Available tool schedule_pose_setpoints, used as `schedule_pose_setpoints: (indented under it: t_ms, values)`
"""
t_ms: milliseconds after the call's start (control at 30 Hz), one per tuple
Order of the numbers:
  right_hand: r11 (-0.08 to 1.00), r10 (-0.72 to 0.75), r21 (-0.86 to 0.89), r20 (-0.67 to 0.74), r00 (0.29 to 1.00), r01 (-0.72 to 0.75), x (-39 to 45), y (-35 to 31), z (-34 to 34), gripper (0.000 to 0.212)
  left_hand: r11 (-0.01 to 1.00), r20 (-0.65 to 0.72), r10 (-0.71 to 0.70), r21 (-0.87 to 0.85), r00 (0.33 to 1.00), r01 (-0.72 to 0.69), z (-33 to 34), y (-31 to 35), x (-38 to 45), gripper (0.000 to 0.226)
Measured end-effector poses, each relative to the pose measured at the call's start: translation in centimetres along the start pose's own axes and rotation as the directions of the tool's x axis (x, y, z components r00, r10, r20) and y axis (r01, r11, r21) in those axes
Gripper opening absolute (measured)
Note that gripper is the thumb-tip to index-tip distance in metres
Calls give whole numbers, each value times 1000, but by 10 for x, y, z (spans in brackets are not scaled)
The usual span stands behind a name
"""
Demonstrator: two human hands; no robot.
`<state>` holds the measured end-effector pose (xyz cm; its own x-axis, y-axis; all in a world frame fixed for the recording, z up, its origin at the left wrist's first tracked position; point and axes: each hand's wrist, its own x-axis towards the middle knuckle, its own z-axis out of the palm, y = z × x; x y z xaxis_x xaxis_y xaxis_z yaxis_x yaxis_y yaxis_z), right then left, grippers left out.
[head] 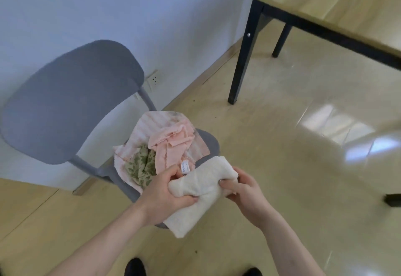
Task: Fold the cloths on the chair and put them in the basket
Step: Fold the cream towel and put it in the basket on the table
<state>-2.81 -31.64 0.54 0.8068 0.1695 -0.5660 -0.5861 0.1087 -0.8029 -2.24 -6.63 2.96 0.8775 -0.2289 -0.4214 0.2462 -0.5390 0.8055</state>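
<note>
- The grey chair stands against the pale wall, its seat mostly covered by a heap of cloths.
- A cream cloth is held in the air just over the front edge of the chair seat, bunched across the middle, with one end hanging down below the hands.
- The left hand grips the chair-side end of the cream cloth, fingers curled round the bunch and thumb under it; a small white label sticks up beside its knuckles.
- The right hand clasps the other end of the same cloth, fingers closed into the fabric on the side away from the chair.
- On the chair seat, behind the cream cloth, lies a crumpled pink cloth over a pale pink striped one.
- A green leaf-patterned cloth sits tucked in the heap on the seat, towards the chair's backrest.
- A wooden tabletop on black legs stands well apart from the chair, across the glossy floor.
- Two dark shoe tips show on the floor below the chair's front edge.
</note>
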Motion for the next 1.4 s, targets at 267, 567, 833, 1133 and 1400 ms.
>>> schedule_pose_setpoints:
  t_ms: [267,567,833,1133,1400]
  values:
    - [990,-11,137,-188,982,37,-178,-191,-87,26,989,331,-62,-109,942,103,29,270,-51,47]
    - [974,-134,112,-426,895,199,-300,-320,-229,24,999,465,46,-3,884,-50,117,475,-51,61]
    - [962,-180,85,-517,837,259,-317,-386,-344,21,974,571,139,68,809,-215,182,584,20,51]
    - [965,-201,27,-563,802,260,-283,-487,-494,19,954,575,218,44,789,-296,257,712,145,37]
    - [972,-195,-5,-572,797,235,-268,-560,-651,25,920,557,267,94,786,-380,352,828,236,43]
